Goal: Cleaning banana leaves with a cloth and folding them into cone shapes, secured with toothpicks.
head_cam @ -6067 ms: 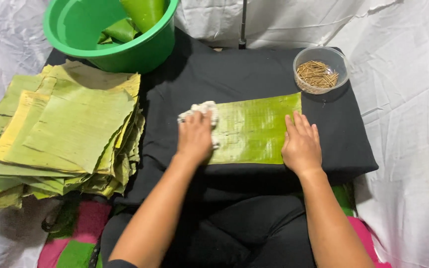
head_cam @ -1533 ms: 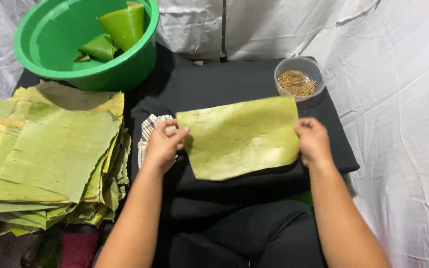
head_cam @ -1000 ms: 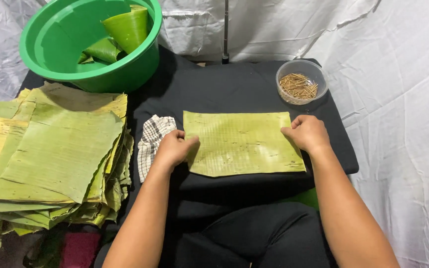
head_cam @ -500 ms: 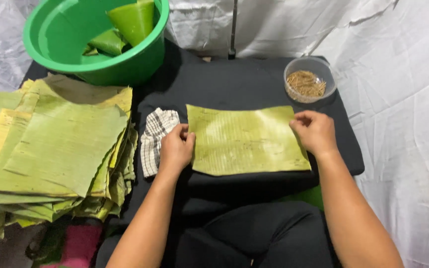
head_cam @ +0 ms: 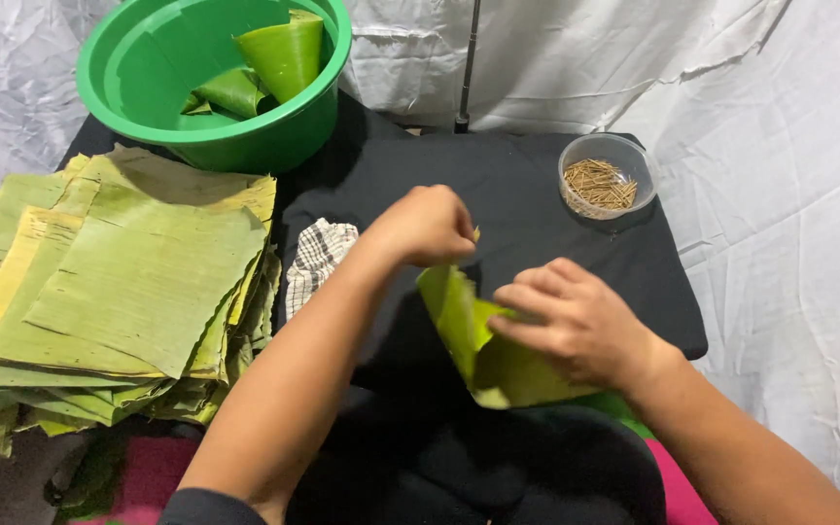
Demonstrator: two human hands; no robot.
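Note:
A green banana leaf sheet (head_cam: 483, 350) is lifted off the black table (head_cam: 527, 185) and curled into a fold in front of me. My left hand (head_cam: 427, 226) pinches its upper edge. My right hand (head_cam: 576, 321) grips its right side, fingers wrapped over the leaf. A checked cloth (head_cam: 315, 261) lies on the table just left of my left forearm.
A tall stack of banana leaf sheets (head_cam: 109, 292) lies at the left. A green basin (head_cam: 177, 126) at the back left holds rolled leaf cones (head_cam: 286, 53). A small clear bowl of thin sticks (head_cam: 603, 181) stands at the back right. White sheeting surrounds the table.
The leaf lay flat under both hands half a second ago; now both hands have raised it and folded it toward the middle. The cloth stays where the left hand left it.

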